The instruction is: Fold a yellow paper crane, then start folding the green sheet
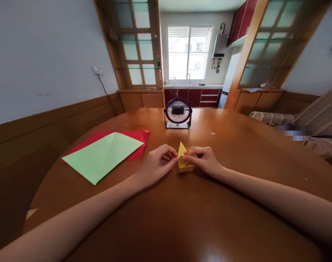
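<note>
Both arms reach forward, left hand (156, 163) and right hand (202, 159) pinched on the yellow fold (183, 161), bare table (182, 218) all around it.

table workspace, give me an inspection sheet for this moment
surface: round wooden table, glossy
job's things: folded yellow paper, pinched from both sides
clutter: green sheet lying over red sheet; small desk fan beyond the hands
hands: left hand and right hand both grip the yellow paper
cables: black cord down the left wall
surroundings: kitchen window, sofa at right
</note>
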The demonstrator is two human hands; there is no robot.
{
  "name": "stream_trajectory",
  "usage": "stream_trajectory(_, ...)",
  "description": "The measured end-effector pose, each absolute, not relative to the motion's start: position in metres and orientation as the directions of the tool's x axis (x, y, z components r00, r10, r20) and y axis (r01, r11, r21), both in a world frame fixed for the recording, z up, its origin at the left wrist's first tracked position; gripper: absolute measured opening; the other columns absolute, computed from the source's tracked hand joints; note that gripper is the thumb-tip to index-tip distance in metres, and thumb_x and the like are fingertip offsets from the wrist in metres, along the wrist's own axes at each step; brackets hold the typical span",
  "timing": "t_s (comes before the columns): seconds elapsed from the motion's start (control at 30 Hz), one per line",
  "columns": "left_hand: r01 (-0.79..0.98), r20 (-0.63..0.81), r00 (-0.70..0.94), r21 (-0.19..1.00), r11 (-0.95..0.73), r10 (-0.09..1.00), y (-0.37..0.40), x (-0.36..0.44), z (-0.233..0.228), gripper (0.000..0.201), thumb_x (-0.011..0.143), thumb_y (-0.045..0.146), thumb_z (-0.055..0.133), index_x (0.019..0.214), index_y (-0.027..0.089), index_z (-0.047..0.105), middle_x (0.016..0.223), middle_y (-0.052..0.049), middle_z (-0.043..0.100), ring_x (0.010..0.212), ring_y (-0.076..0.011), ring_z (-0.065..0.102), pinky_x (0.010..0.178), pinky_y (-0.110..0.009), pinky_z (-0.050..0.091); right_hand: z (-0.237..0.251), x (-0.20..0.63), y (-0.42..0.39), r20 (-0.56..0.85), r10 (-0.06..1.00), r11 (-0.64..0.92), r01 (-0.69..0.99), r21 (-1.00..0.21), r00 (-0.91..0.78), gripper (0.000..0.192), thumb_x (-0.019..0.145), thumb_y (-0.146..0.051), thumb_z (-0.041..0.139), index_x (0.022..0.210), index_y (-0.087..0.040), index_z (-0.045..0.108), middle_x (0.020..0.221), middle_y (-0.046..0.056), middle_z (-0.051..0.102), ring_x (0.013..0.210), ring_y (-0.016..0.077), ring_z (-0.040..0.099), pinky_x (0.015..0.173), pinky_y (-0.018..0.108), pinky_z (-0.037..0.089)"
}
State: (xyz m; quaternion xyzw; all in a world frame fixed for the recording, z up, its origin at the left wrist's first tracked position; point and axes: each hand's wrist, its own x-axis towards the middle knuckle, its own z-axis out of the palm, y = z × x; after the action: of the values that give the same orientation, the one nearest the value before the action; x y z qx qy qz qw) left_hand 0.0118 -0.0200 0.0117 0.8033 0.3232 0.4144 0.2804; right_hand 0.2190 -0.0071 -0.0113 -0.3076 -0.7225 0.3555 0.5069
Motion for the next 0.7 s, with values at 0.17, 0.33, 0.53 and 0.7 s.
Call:
stream_trajectory(0.17,0.266,0.474,0.489,0.719,-0.642,0.733,-0.019,0.013,0.009,0.012,0.088,0.029,0.059,0.089,0.018,0.060,0.091,-0.002,0.061,0.078,-0.0128,0.061,0.070,-0.025,0.051,-0.009,0.218,-0.008,0.542,0.778,0.588,0.064,-0.806,-0.318,0.016,0.076,-0.036,0.074,0.081,-0.020,0.076,0.078,0.003,0.069,0.069,0.0119,0.059,0.063,0.025,0.045)
stream_trajectory(0.33,0.260,0.364,0.499,0.803,-0.537,0.786,-0.016,0.012,0.011,0.018,0.088,0.035,0.060,0.086,0.017,0.060,0.091,-0.002,0.060,0.073,-0.0113,0.057,0.064,-0.023,0.047,-0.007,0.218,-0.010,0.567,0.747,0.622,0.065,-0.780,-0.348,0.014,0.079,-0.033,0.072,0.082,-0.020,0.076,0.078,0.003,0.069,0.070,0.0121,0.060,0.064,0.026,0.046)
stream_trajectory(0.53,0.202,0.259,0.562,0.878,-0.434,0.786,-0.018,0.010,0.019,0.022,0.086,0.038,0.062,0.086,0.017,0.057,0.089,-0.002,0.058,0.073,-0.0110,0.054,0.064,-0.023,0.044,-0.005,0.218,-0.012,0.580,0.722,0.650,0.082,-0.755,-0.377,0.018,0.081,-0.035,0.070,0.080,-0.018,0.075,0.075,0.003,0.067,0.067,0.0115,0.058,0.059,0.024,0.045)
stream_trajectory(0.7,0.180,0.275,0.601,0.868,-0.462,0.751,-0.017,0.005,0.026,0.019,0.085,0.036,0.062,0.083,0.017,0.060,0.095,-0.002,0.054,0.079,-0.0115,0.054,0.071,-0.025,0.046,-0.001,0.218,-0.015,0.561,0.725,0.650,0.126,-0.750,-0.399,0.023,0.081,-0.039,0.069,0.079,-0.017,0.074,0.072,0.003,0.066,0.065,0.0111,0.056,0.057,0.024,0.043)
